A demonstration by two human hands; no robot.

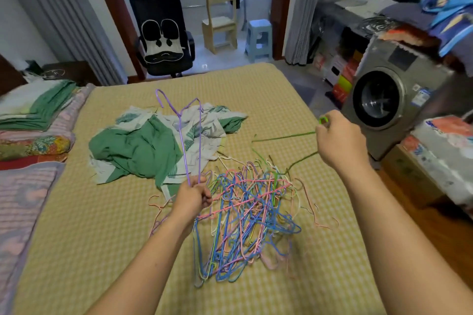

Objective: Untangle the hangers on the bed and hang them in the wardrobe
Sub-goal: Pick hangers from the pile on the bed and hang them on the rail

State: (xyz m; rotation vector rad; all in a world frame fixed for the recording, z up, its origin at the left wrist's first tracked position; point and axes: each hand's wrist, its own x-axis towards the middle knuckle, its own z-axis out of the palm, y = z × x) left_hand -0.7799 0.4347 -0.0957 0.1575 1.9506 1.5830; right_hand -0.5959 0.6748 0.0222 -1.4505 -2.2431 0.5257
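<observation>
A tangled pile of wire hangers (245, 222) in blue, pink, green and cream lies on the yellow checked bed (107, 238). My left hand (193, 198) grips the lower end of a purple hanger (183, 133), which stands upright with its hook pointing up over the green cloth. My right hand (337, 139) holds a green hanger (281, 138) by its hook end, raised to the right of the pile; its wires run down toward the tangle. No wardrobe is in view.
A crumpled green and white cloth (143, 146) lies behind the pile. Folded bedding (35, 120) is stacked at the left. A washing machine (389, 100) stands right of the bed, and a black office chair (163, 36) and wooden chair (221, 20) stand beyond it.
</observation>
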